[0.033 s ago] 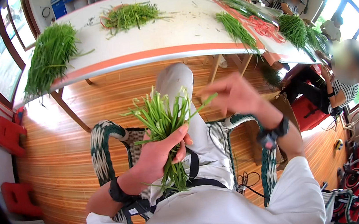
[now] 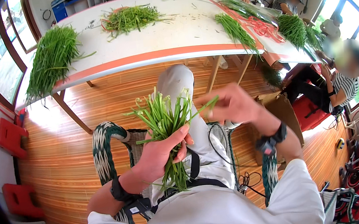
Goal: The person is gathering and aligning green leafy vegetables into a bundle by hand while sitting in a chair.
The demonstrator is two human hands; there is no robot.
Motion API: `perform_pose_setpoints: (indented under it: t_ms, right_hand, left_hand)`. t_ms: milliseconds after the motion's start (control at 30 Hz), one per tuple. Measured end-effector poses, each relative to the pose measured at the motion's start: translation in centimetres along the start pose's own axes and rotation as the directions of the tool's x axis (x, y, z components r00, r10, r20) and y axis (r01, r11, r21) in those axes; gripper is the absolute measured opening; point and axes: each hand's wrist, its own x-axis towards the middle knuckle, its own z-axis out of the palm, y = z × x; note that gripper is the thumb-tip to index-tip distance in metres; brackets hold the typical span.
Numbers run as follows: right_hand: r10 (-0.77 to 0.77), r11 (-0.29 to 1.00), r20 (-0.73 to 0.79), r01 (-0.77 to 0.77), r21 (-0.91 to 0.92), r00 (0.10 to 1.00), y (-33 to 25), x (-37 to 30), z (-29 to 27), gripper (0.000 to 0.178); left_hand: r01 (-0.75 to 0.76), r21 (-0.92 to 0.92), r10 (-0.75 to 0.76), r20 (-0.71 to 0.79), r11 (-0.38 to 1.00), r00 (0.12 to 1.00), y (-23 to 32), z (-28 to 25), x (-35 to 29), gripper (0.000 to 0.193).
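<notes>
A bunch of chives [image 2: 163, 122] with pale, cut ends stands upright over my lap. My left hand [image 2: 162, 153] is wrapped round it, thumb across the front, and the leafy part hangs below the fist. One chive stem [image 2: 205, 107] juts out of the bunch to the right. At its tip is my right hand [image 2: 234, 105], fingers partly curled and smeared by motion. Whether these fingers grip the stem cannot be made out.
Ahead stands a long white table [image 2: 188, 33] bearing a large chive pile [image 2: 52, 60], a smaller heap [image 2: 130, 19] and a few stems [image 2: 235, 30]. Woven chair arms [image 2: 108, 151] flank me. A co-worker [image 2: 347, 84] sits at right beside a cardboard box [image 2: 281, 113].
My right hand has shifted slightly left at the jutting stem, and its blur has lessened. My left hand still holds the bunch. The whole view has tilted a little.
</notes>
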Motion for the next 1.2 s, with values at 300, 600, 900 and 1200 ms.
perform_pose_setpoints:
  t_ms: [300, 600, 900, 1200]
  right_hand:
    - [-0.135, 0.891, -0.255, 0.230, 0.391, 0.957, 3.3, -2.6, 4.6, 0.014]
    - [-0.101, 0.878, -0.239, 0.199, 0.435, 0.966, 3.8, -3.1, 5.1, 0.008]
    - [-0.009, 0.946, -0.239, 0.085, 0.313, 0.971, 3.2, -3.3, 5.7, 0.011]
    - [-0.114, 0.803, -0.333, 0.284, 0.524, 0.936, 5.2, -3.1, 6.4, 0.019]
  left_hand:
    - [-0.050, 0.209, 0.046, 0.026, 0.977, 0.999, -1.2, 0.9, 0.1, 0.017]
    - [-0.019, 0.255, 0.008, 0.044, 0.967, 0.999, -1.5, 1.3, -0.2, 0.018]
    - [-0.046, 0.239, 0.059, -0.048, 0.970, 0.997, -1.8, 1.4, 0.0, 0.021]
    - [-0.025, 0.199, 0.052, -0.130, 0.980, 0.990, -2.1, 1.2, 0.3, 0.024]
